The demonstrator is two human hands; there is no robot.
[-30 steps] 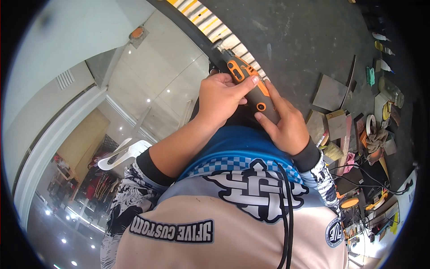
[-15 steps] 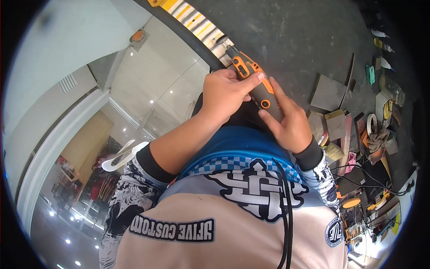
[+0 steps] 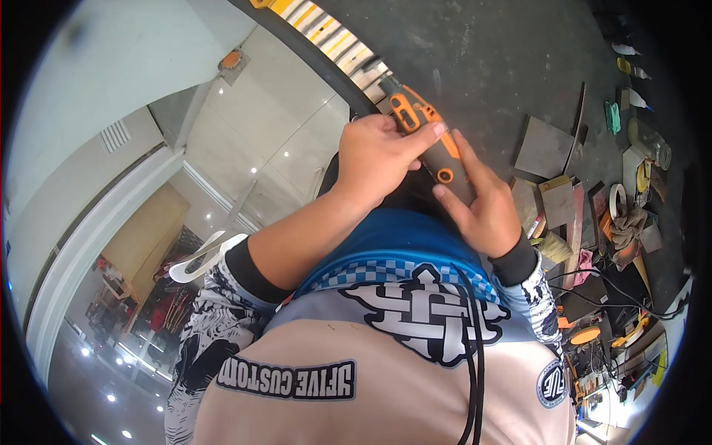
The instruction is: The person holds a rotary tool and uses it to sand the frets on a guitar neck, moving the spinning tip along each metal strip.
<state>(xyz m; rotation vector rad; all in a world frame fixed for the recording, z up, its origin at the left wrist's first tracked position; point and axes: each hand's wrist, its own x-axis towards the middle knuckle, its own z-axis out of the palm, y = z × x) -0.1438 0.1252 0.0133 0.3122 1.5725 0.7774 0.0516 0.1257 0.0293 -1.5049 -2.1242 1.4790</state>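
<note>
An orange and grey rotary tool point(image 3: 443, 152) is held between both hands, over a dark table near the body. Its nose points up and left, with a small dark disc-shaped tip point(image 3: 371, 64) that looks blurred. My left hand point(image 3: 378, 152) grips the tool's side near the orange switch area, its thumb lying across the top of the body. My right hand point(image 3: 482, 204) wraps the rear of the tool from the right, index finger along the body and thumb below. Some of the left fingers are hidden behind the tool.
White and yellow striped bars point(image 3: 326, 33) lie along the dark tabletop's point(image 3: 475, 59) left edge. At right are a flat grey plate point(image 3: 544, 147), a green piece point(image 3: 612, 120), small bottles point(image 3: 633, 69), a tape roll point(image 3: 617, 200), rags point(image 3: 627, 226) and black cables point(image 3: 615, 285).
Both hands and the rotary tool have shifted slightly right and down in view. The grip looks the same.
</note>
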